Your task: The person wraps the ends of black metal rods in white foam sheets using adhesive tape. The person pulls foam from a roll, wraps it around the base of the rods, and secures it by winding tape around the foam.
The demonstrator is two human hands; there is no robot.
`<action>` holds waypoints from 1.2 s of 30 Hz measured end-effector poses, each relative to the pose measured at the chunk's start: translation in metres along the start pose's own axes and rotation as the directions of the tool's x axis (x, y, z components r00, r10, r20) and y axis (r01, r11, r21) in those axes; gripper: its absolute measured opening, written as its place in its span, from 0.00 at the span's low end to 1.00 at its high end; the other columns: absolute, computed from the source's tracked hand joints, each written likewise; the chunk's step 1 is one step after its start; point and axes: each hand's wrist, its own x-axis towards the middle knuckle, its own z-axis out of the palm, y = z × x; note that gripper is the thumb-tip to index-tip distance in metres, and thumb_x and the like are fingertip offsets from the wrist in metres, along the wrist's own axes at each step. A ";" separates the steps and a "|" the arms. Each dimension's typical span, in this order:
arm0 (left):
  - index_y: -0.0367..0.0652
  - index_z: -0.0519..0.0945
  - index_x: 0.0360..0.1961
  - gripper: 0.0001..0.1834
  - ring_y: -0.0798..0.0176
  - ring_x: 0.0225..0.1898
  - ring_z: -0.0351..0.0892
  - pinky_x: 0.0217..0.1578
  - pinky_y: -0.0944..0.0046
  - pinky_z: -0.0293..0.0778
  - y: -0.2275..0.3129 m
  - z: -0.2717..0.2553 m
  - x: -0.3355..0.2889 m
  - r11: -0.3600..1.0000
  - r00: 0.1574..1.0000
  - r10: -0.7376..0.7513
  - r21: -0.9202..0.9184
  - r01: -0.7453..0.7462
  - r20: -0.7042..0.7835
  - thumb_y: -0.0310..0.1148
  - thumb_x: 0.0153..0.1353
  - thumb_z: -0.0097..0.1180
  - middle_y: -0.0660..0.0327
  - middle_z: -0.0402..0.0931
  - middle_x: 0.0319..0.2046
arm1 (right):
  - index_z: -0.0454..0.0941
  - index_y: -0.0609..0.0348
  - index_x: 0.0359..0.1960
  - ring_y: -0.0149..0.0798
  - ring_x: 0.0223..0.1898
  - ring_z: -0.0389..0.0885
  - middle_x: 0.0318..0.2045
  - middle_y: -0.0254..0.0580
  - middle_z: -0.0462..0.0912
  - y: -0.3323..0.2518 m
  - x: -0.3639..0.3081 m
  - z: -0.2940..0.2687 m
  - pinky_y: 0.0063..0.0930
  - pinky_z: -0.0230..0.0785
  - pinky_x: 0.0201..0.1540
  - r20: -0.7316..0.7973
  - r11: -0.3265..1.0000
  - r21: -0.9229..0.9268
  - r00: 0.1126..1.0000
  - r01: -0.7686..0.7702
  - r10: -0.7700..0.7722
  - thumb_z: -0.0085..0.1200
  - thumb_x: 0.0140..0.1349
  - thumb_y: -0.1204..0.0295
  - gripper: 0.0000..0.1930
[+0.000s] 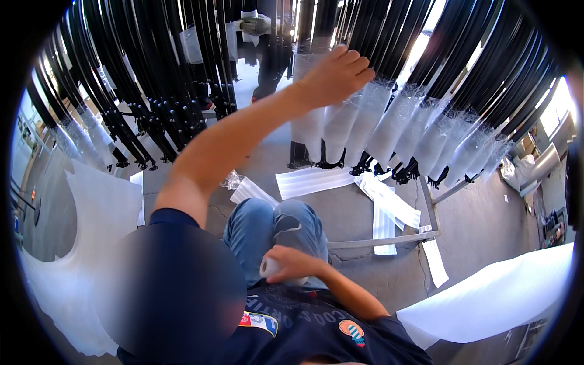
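1. Wraps (386, 143), white, with clear film at their upper edges: at least eight in the right-hand row, overlapping, so an exact count cannot be given. Contents: black rods (468, 55), bundled, dark lower ends protruding below. More wraps (91, 131) at far left; number unclear.
2. Bare rods (128, 73), left group: dozens, hanging close together, dark fittings at the lower ends.
3. Roll (272, 266), white, hollow core: one. Located in the right hand, in front of the torso, near the knees.
4. Right hand (295, 264): one. Grip closed around the roll, one end showing.
5. Left hand (339, 76): one, arm raised across the view, in front of the upper part of the wrapped row. Fingers curled; whether the grip has hold of film cannot be told.
6. Strips (313, 182), white, ribbed: about five on the floor (480, 225), some crossing.
7. Sheets, white, large: two; one at left (103, 201), one at right (493, 298).
8. Metal bar (383, 241): one low length beneath the strips' area.
9. Co-worker: one, behind the rods; gloved hand (255, 25) visible.
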 end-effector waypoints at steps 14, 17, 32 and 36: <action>0.53 0.76 0.21 0.07 0.71 0.36 0.67 0.42 0.60 0.58 -0.018 -0.027 0.027 0.974 0.933 -0.012 -0.205 0.092 0.361 0.35 0.38 0.60 0.70 0.68 0.26 | 0.67 0.66 0.45 0.36 0.40 0.74 0.37 0.46 0.76 -0.092 0.068 -0.199 0.24 0.64 0.42 -0.998 0.868 -0.060 -0.007 0.493 -0.065 0.49 0.55 0.73 0.16; 0.54 0.76 0.18 0.05 0.70 0.35 0.68 0.46 0.55 0.55 -0.007 -0.033 0.025 0.976 0.863 -0.002 -0.186 0.111 0.506 0.35 0.37 0.59 0.70 0.69 0.27 | 0.68 0.66 0.44 0.34 0.40 0.74 0.38 0.45 0.75 -0.074 0.088 -0.205 0.24 0.64 0.42 -0.992 0.871 -0.121 -0.082 0.476 -0.093 0.48 0.56 0.72 0.16; 0.34 0.74 0.35 0.20 0.67 0.31 0.76 0.31 0.71 0.72 -0.010 -0.055 -0.065 -0.280 0.244 -0.739 -0.615 0.737 0.628 0.41 0.50 0.59 0.57 0.75 0.30 | 0.72 0.65 0.18 0.29 0.20 0.71 0.16 0.38 0.75 -0.096 0.101 -0.224 0.24 0.61 0.27 -0.984 0.876 -0.041 -0.172 0.481 0.049 0.42 0.60 0.68 0.16; 0.35 0.74 0.33 0.24 0.72 0.23 0.74 0.23 0.75 0.69 0.001 -0.056 -0.074 -0.273 0.255 -0.810 -0.725 0.633 0.528 0.49 0.50 0.57 0.61 0.75 0.23 | 0.73 0.66 0.18 0.34 0.17 0.70 0.14 0.43 0.74 -0.104 0.102 -0.226 0.31 0.60 0.23 -0.989 0.940 -0.017 -0.147 0.340 0.036 0.45 0.57 0.68 0.15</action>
